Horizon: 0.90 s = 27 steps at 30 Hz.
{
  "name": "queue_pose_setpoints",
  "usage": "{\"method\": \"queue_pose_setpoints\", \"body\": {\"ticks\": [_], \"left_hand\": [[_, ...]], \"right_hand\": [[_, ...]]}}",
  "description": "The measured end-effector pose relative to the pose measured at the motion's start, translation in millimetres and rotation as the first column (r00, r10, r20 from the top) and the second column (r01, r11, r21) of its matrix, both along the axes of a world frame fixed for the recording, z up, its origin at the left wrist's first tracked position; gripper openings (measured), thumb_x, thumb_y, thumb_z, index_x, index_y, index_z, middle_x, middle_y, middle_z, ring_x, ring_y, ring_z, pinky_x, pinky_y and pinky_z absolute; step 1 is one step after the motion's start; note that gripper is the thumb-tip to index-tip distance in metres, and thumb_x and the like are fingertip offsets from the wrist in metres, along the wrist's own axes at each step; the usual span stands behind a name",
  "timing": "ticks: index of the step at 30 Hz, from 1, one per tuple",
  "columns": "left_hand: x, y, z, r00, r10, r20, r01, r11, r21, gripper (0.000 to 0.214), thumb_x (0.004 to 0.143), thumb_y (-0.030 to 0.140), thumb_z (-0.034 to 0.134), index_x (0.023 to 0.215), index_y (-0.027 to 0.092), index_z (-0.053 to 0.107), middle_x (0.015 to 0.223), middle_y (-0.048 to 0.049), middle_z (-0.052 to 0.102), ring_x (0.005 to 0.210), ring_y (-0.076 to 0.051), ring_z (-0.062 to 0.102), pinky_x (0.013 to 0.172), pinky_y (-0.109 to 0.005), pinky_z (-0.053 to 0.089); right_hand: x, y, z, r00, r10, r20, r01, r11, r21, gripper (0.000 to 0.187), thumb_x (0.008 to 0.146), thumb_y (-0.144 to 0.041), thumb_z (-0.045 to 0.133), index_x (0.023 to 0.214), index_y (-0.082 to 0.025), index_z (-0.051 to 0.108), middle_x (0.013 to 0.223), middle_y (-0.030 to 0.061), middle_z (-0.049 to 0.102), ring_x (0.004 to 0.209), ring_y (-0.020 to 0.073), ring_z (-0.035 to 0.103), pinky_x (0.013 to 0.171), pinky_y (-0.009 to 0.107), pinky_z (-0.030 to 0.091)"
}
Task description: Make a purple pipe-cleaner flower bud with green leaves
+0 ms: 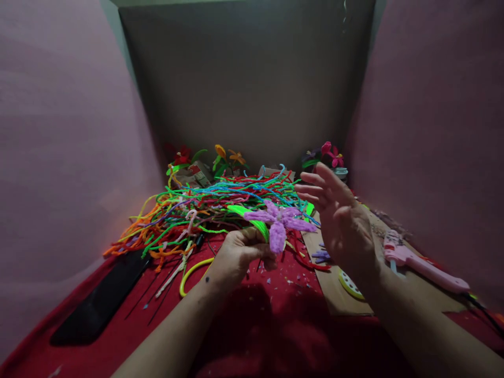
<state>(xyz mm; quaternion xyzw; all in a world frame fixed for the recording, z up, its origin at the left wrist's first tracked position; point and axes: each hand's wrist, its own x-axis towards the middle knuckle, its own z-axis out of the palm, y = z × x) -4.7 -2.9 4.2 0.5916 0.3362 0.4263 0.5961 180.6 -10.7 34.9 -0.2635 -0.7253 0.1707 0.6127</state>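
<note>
A purple pipe-cleaner flower (277, 223) with long fuzzy petals and a bright green leaf (258, 223) is held up in front of me. My left hand (246, 252) is closed below the bloom, thumb and fingers pinched together; the stem inside the grip is mostly hidden. To the right of the petals, my right hand (340, 220) is raised with its fingers spread and nothing in them. Under its wrist lie a piece of cardboard (342, 302) and a yellow round object with dark dots (350, 283).
Behind my hands spreads a tangled heap of colourful pipe cleaners (220, 191). A pink glue gun (425, 268) with a black cord lies at right. A black flat slab (102, 299) lies at left on the red cloth (252, 336). Finished flowers (230, 155) stand at the back.
</note>
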Motion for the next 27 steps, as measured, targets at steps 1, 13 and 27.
{"method": "queue_pose_setpoints", "body": {"ticks": [1, 13, 27], "left_hand": [[0, 1, 0.3, 0.999, 0.007, 0.036, -0.007, 1.000, -0.009, 0.003, 0.064, 0.012, 0.064, 0.061, 0.012, 0.064, 0.055, -0.0029, 0.063, 0.052, -0.014, 0.057, 0.059, -0.027, 0.046], [-6, 8, 2.7, 0.909, 0.286, 0.302, -0.270, 0.958, -0.093, 0.008, 0.062, 0.017, 0.074, 0.066, 0.014, 0.068, 0.064, 0.0018, 0.063, 0.062, -0.007, 0.054, 0.069, -0.019, 0.040], [-2, 2, 3.7, 0.940, 0.118, 0.321, -0.100, 0.992, -0.071, 0.016, 0.063, 0.017, 0.073, 0.079, 0.015, 0.072, 0.077, -0.0028, 0.068, 0.076, -0.013, 0.058, 0.078, -0.024, 0.041]], "right_hand": [[1, 3, -2.1, 0.996, -0.016, -0.086, 0.014, 1.000, -0.026, 0.054, 0.088, -0.056, 0.028, 0.136, -0.031, 0.033, 0.133, 0.0072, 0.045, 0.114, 0.0237, 0.050, 0.096, 0.045, 0.041], [-17, 5, -29.0, 1.000, -0.011, -0.012, 0.002, 0.815, -0.579, 0.024, 0.077, -0.035, 0.057, 0.084, -0.015, 0.067, 0.074, 0.0041, 0.066, 0.069, 0.0161, 0.059, 0.068, 0.030, 0.048], [-43, -9, -51.3, 0.959, 0.269, 0.085, -0.164, 0.776, -0.609, 0.012, 0.077, -0.022, 0.056, 0.071, -0.015, 0.063, 0.065, -0.0010, 0.059, 0.061, 0.0105, 0.050, 0.063, 0.023, 0.042]]}}
